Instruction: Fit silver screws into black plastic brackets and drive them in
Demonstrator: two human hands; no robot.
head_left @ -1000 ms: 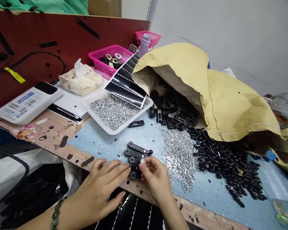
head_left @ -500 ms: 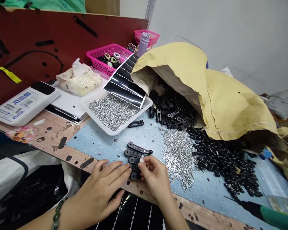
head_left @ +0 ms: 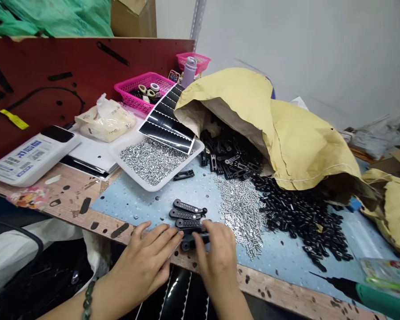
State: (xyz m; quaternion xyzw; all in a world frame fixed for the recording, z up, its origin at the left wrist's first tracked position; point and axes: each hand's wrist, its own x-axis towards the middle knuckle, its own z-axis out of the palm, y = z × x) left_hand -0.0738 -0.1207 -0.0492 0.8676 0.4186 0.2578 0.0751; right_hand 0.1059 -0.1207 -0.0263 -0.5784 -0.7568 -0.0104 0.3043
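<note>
Several long black plastic parts point(head_left: 188, 214) lie side by side on the blue mat near the table's front edge. My right hand point(head_left: 217, 254) lies over the nearest of them, fingers curled down onto a black plastic part point(head_left: 190, 242). My left hand point(head_left: 146, 262) rests flat beside it on the left, fingers stretched toward the same part and touching its left end. A green bead bracelet point(head_left: 87, 299) is on my left wrist. A heap of silver screws point(head_left: 242, 212) lies just right of the parts.
A white tray of small silver nuts point(head_left: 150, 161) sits behind, with black sticker sheets point(head_left: 168, 121) leaning on it. A yellow paper sack point(head_left: 280, 133) spills black parts point(head_left: 296, 218) to the right. Pink baskets point(head_left: 143, 89), a tissue pack point(head_left: 103, 119) and a green-handled screwdriver point(head_left: 370, 291) are nearby.
My right hand has dropped from a raised pinch, which held a small pale piece, onto the nearest black part. The left hand has barely moved. The camera has shifted right.
</note>
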